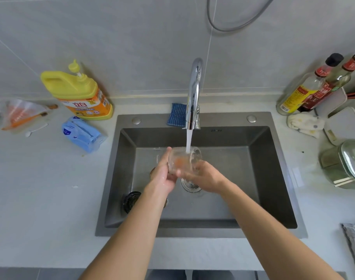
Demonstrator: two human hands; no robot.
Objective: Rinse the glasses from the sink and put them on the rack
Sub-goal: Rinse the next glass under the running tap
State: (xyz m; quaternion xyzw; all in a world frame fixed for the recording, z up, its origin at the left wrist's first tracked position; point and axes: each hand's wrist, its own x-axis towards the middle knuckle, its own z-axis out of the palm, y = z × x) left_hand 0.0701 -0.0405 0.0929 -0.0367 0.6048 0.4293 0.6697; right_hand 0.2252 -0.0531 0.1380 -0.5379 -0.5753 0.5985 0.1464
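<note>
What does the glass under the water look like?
The glass is short, clear and wet, tipped on its side above the sink. Water from the tap hits its upper edge. The left hand holds one end and the right hand wraps the other.

We read large red "立白" on orange label of yellow detergent bottle (79, 93); smaller print and barcode there too fine for us. Dark sauce bottle (322, 93) at right: red label, white characters we take as "酱油", below them "王". Neighbouring clear bottle (295, 96): yellow label, barcode, print illegible. Red neck labels on both: characters blurred. Blue pack (81, 134): logo unreadable.
</note>
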